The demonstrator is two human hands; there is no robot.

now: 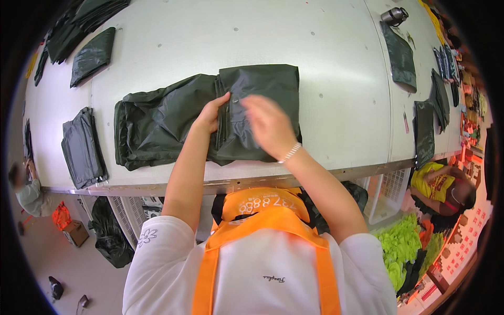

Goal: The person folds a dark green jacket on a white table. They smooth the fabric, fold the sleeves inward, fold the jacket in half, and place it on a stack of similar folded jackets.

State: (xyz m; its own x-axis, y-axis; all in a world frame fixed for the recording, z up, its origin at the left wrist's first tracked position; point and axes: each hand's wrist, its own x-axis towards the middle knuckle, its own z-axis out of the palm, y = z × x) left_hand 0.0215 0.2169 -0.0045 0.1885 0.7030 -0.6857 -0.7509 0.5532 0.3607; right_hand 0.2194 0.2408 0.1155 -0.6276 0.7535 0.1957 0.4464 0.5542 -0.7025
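In front of me on the table lies a long bundle of dark green, slightly shiny fabric. Its right part is folded over into a thicker, squarish stack. My left hand grips the layered edge of that fold, thumb on top and the other fingers partly hidden by cloth. Over the folded part is my right hand, smeared by motion, with a pale bracelet at the wrist. Whether its fingers press on the fabric or hover just above it is unclear.
More folded dark green bundles lie left and far right. A metal flask stands at the back right. White plastic crates sit under the front edge. One person is at the right, another at the left.
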